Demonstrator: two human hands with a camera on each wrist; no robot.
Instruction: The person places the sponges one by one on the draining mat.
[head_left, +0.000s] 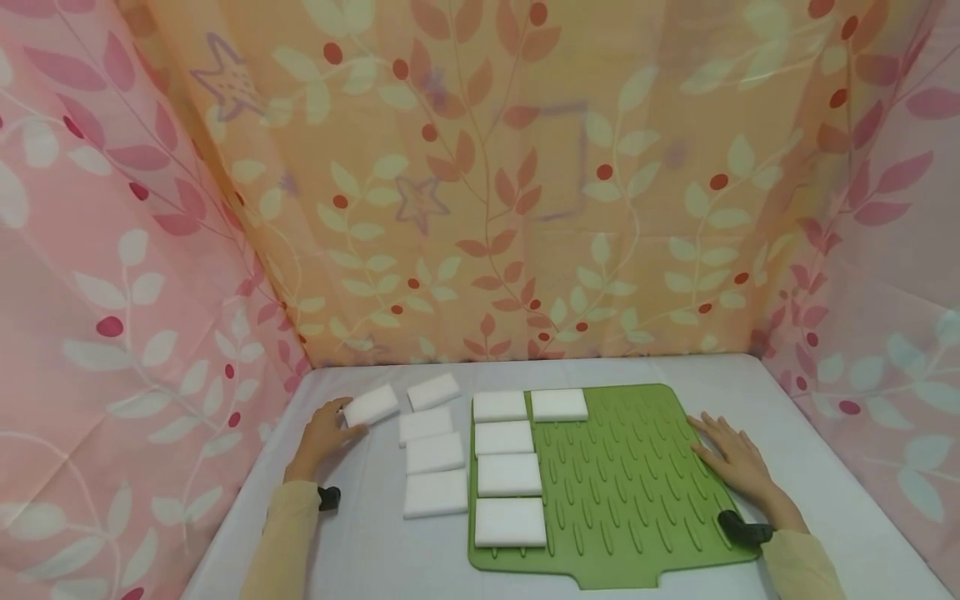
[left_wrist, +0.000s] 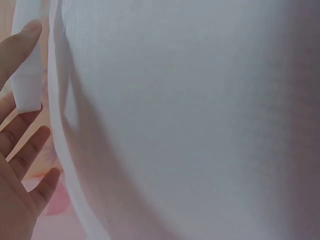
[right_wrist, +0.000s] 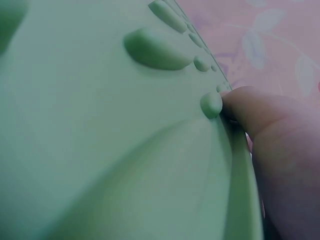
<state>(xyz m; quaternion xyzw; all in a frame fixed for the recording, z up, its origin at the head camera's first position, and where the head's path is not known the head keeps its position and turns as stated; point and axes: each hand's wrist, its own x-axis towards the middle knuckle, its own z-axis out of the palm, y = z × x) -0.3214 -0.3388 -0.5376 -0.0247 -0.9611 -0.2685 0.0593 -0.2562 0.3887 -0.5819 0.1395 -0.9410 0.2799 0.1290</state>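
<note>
Between the thumb and fingers of my left hand [head_left: 324, 433] is a white sponge block [head_left: 371, 406], pinched at its left end. The left wrist view shows the thumb on one face of this sponge [left_wrist: 27, 75] and fingertips behind it. My right hand [head_left: 733, 458] rests at the right edge of a green ridged silicone mat [head_left: 630, 483], fingers stretched out. In the right wrist view, the thumb [right_wrist: 270, 115] touches the mat's edge beside a raised ridge. Several white sponges lie on the mat, a column down its left side and one sponge [head_left: 559, 405] at the top of a second column.
Just left of the mat, more white sponges [head_left: 435, 452] lie in a rough column on the white tabletop [head_left: 360, 533]. A tab [head_left: 618, 579] juts from the mat's near edge. Floral curtains [head_left: 465, 183] enclose the table at the back and both sides.
</note>
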